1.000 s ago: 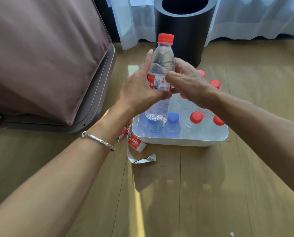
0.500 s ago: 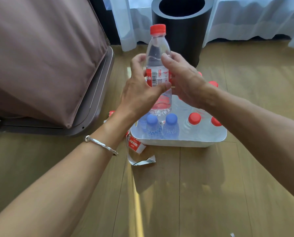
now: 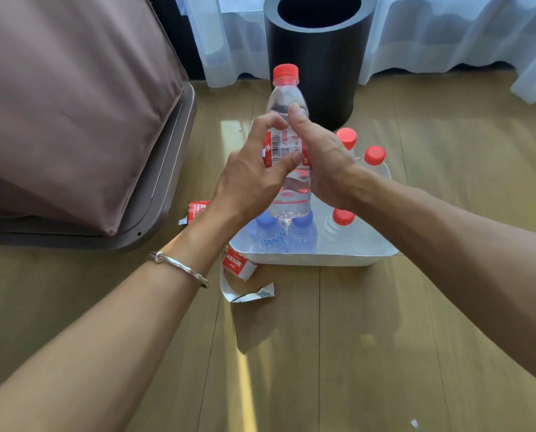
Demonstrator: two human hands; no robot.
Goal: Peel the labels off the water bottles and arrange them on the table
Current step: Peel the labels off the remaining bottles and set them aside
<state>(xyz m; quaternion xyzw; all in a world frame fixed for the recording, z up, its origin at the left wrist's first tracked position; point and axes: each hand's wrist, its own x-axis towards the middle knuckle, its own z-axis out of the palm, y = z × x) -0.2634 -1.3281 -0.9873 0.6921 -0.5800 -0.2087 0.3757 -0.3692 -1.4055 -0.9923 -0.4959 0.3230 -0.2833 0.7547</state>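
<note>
I hold a clear water bottle (image 3: 287,98) with a red cap upright above a white tray (image 3: 316,258). Its red and white label (image 3: 276,148) is still wrapped around the middle. My left hand (image 3: 251,179) grips the bottle from the left, thumb across the label. My right hand (image 3: 326,160) grips it from the right, thumb pointing up along the bottle. In the tray stand several more bottles, two with blue caps (image 3: 302,219) at the front and some with red caps (image 3: 374,155). Peeled labels (image 3: 238,265) lie on the floor left of the tray.
A black round bin (image 3: 316,57) stands behind the tray in front of white curtains. At the left is a brown cushion (image 3: 67,98) on a grey base. Another torn label (image 3: 196,208) lies near that base. The wooden floor (image 3: 322,353) stretches toward me.
Both hands have shifted on the bottle: the right thumb now points upward along it and the left thumb lies across the label. The bottle sits slightly lower in view.
</note>
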